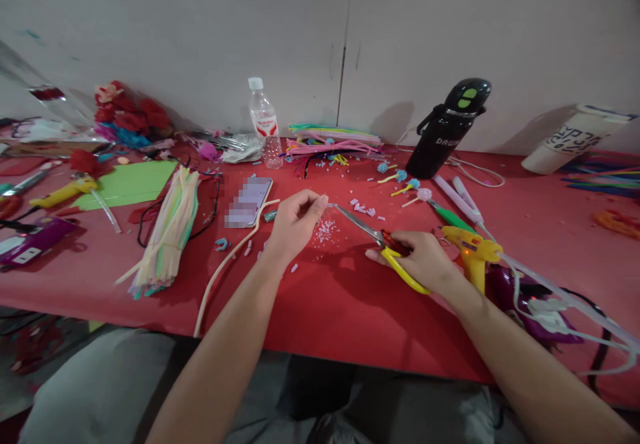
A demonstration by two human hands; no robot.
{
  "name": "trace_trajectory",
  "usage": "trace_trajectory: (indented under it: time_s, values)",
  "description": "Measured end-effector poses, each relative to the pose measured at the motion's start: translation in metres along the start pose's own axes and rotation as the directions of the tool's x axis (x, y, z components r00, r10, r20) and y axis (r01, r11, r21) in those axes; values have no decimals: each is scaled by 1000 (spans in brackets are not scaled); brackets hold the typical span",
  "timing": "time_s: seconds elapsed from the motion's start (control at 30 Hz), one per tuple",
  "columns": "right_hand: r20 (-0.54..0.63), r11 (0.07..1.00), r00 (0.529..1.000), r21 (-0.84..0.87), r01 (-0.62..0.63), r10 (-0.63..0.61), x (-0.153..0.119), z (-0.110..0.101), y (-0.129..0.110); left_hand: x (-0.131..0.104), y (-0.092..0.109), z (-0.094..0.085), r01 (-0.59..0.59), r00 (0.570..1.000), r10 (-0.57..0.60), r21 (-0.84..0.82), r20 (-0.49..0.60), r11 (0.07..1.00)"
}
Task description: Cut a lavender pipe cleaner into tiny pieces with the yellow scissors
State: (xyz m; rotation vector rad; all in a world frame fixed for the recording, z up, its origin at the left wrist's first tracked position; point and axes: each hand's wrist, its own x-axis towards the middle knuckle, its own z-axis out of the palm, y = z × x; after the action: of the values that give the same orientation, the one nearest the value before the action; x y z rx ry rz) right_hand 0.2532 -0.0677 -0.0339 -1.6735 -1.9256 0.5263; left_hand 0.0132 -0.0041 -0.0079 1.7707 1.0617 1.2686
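Note:
Fingertips of my left hand (299, 221) pinch a small lilac piece, which looks like a cut bit of pipe cleaner (331, 205). My right hand (427, 261) is closed around scissors (369, 229) with yellow and red handles; their blade tips reach up to that piece. Below the tips, fine lilac clippings (326, 232) lie scattered on the red tabletop (330, 311). Several short lilac pieces (361, 209) rest just beyond the blades. Farther right are small fuzzy balls on stems, blue (401, 175) and pink (424, 195). A long cream pipe cleaner (220, 267) lies left of my left forearm.
A yellow glue gun (473, 251) with a lit light stands beside my right wrist, near a purple power strip (537, 311). Left are a phone (249, 202) and a pipe cleaner bundle (167, 237). A plastic bottle (265, 124) and black flask (447, 131) stand behind.

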Motion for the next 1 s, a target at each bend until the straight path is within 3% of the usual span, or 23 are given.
trace_trajectory:
  time_s: [1.0]
  values:
    - [14,999,1000,-26,23,-22,0,-1,0,-1,4,2,6,1000,-4,51,-31,999]
